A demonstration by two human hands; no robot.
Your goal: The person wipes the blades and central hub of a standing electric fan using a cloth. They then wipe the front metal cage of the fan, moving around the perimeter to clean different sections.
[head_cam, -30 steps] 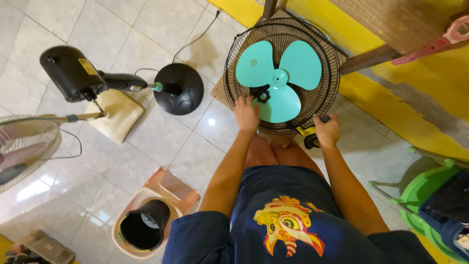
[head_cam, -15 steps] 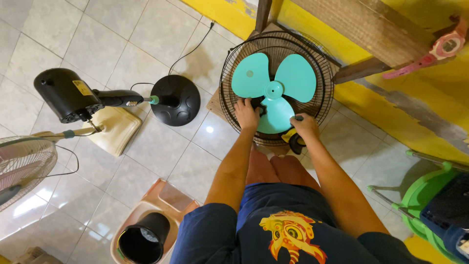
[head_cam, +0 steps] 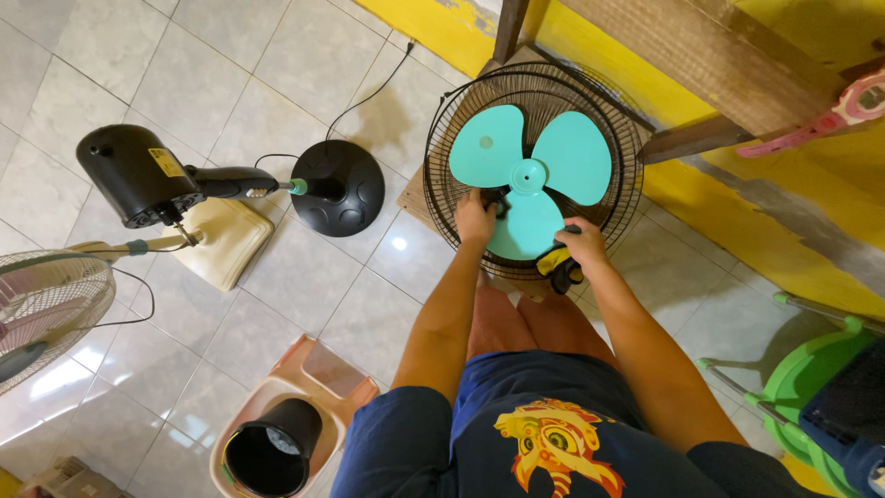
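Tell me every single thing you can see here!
fan blade: one, teal, three lobes, lying in the fan cage
fan cage: one, black wire, floor, top centre
black fan: one, no cage, lying on the floor, left
white fan: one, cream base, far left
stool: one, peach, bottom left
cup: one, black, on the stool
screwdriver: one, yellow and black, under right hand
left hand: on the cage
right hand: on the screwdriver
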